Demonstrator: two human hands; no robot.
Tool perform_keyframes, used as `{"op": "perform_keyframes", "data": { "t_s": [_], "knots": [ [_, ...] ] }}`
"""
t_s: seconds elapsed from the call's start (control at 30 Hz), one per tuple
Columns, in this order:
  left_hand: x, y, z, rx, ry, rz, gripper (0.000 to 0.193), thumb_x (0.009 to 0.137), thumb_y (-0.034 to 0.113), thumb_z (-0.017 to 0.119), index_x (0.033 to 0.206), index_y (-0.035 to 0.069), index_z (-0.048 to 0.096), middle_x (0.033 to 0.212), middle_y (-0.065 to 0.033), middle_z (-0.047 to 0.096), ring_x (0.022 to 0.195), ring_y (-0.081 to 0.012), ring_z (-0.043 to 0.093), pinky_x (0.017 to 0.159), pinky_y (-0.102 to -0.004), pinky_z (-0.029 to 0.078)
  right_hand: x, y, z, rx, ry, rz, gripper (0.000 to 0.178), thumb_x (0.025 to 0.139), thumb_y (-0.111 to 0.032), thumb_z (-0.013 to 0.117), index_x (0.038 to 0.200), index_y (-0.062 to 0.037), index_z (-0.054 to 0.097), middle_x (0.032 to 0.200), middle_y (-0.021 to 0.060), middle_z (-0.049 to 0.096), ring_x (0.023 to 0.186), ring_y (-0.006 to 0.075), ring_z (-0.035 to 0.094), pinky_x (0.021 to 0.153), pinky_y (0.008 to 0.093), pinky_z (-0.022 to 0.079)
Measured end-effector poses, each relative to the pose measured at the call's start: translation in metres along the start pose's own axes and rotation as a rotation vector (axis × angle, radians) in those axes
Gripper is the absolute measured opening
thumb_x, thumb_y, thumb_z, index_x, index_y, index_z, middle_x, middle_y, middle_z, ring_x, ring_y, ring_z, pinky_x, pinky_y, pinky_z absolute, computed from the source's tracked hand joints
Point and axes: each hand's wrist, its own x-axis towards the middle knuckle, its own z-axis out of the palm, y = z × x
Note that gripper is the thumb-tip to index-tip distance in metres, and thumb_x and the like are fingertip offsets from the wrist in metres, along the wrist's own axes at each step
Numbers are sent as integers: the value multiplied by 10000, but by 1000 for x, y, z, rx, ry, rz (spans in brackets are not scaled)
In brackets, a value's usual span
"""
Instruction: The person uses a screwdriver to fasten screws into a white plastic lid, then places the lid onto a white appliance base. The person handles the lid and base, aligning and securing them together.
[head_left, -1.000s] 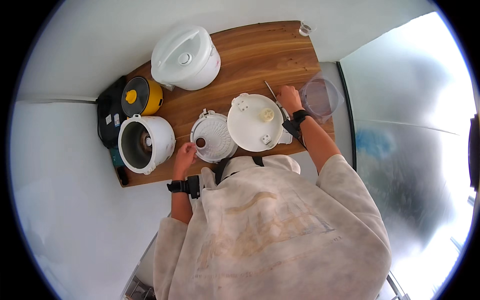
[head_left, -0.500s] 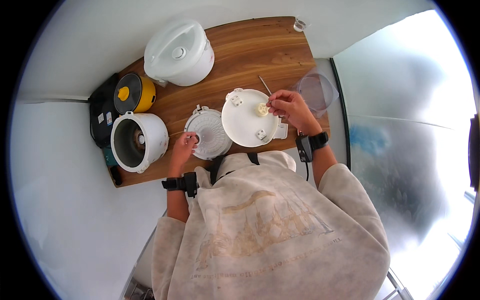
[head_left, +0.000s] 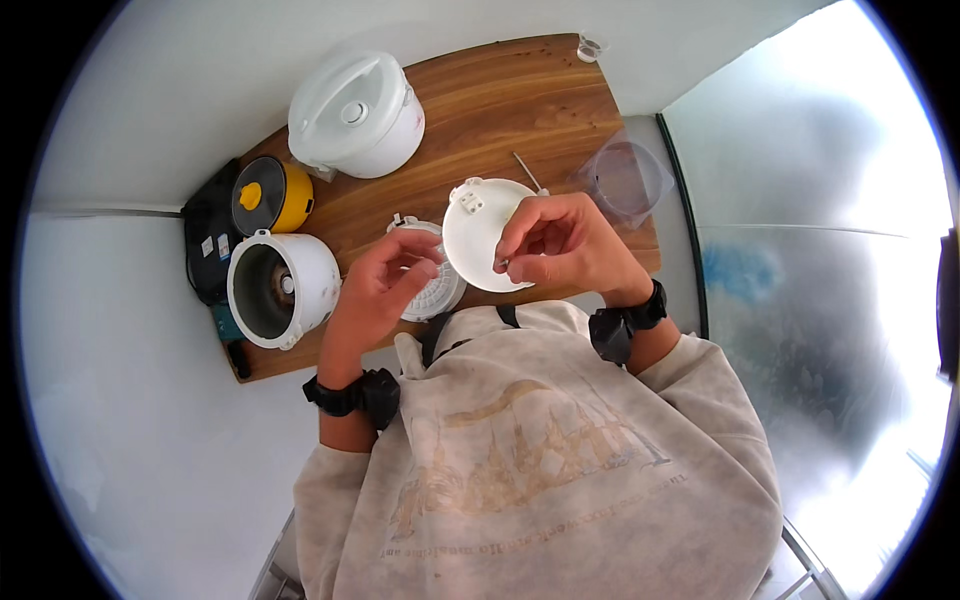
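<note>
My right hand [head_left: 568,245] is raised over the round white lid plate [head_left: 470,245], its thumb and fingers pinched. A tiny dark piece [head_left: 502,264] shows at those fingertips, too small to name. The hand covers the right part of the plate, and a white bracket [head_left: 473,203] shows near its upper left edge. Above the ribbed white inner cover [head_left: 437,297], my left hand [head_left: 380,285] hovers with bent fingers and the thumb apart, nothing visible in them. That hand hides much of the cover.
On the wooden table [head_left: 500,100] stand a lidded white rice cooker [head_left: 360,120], a small yellow pot [head_left: 285,195] and an uncovered white cooker body [head_left: 315,280] on the left. A screwdriver [head_left: 529,172] lies beyond the plate. To the right is a clear plastic container [head_left: 628,180]; a small clear cup [head_left: 590,48] sits at the far corner.
Both hands have risen from the table, the left away from the ribbed cover. My right hand has moved left over the plate, now hiding the cream round part and lower bracket.
</note>
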Motion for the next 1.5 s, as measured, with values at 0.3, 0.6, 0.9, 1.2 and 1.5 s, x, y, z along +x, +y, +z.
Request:
{"op": "perform_keyframes", "data": {
  "t_s": [0.3, 0.6, 0.9, 1.2, 1.5],
  "knots": [
    [-10, 29, 21, -18, -18, 134, 189, 895, 56, 699, 1074, 7, 662, 973, -56, 703, 865, -103, 669, 794, -245, 530, -1, -12, 33, -397, 90, -35, 139, 825, -1, 715, 956, -28, 677, 865, 24, 694, 789, 97, 666, 711, 240, 543],
    [-15, 25, 22, 123, 49, 216, 117, 876, 16, 685, 991, -3, 678, 895, -48, 706, 789, -89, 657, 716, -230, 532, -4, -11, 48, -664, 139, -154, 128, 799, -26, 757, 894, -33, 671, 796, 35, 701, 714, 122, 678, 631, 238, 532],
    [-15, 18, 17, -111, -40, 54, 123, 930, 65, 648, 1025, -12, 662, 907, -35, 667, 781, -76, 612, 715, -219, 512, -4, -14, 49, -716, 122, -186, 146, 796, -24, 754, 916, -38, 672, 805, 35, 714, 726, 138, 704, 646, 245, 543],
    [-11, 23, 13, -72, -99, -36, 174, 968, 136, 605, 1052, -7, 656, 915, -56, 673, 835, -102, 619, 758, -251, 505, 2, -3, 43, -774, 129, -257, 129, 826, -47, 726, 950, -67, 702, 806, 47, 685, 675, 155, 664, 591, 253, 538],
    [2, 20, 6, 114, -138, -9, 233, 967, 188, 614, 1078, -8, 675, 911, -17, 668, 784, -63, 571, 686, -232, 491, 12, 5, 36, -834, 118, -238, 99, 807, -68, 746, 900, -62, 714, 800, 54, 681, 661, 159, 649, 579, 262, 517]
  ]
}}
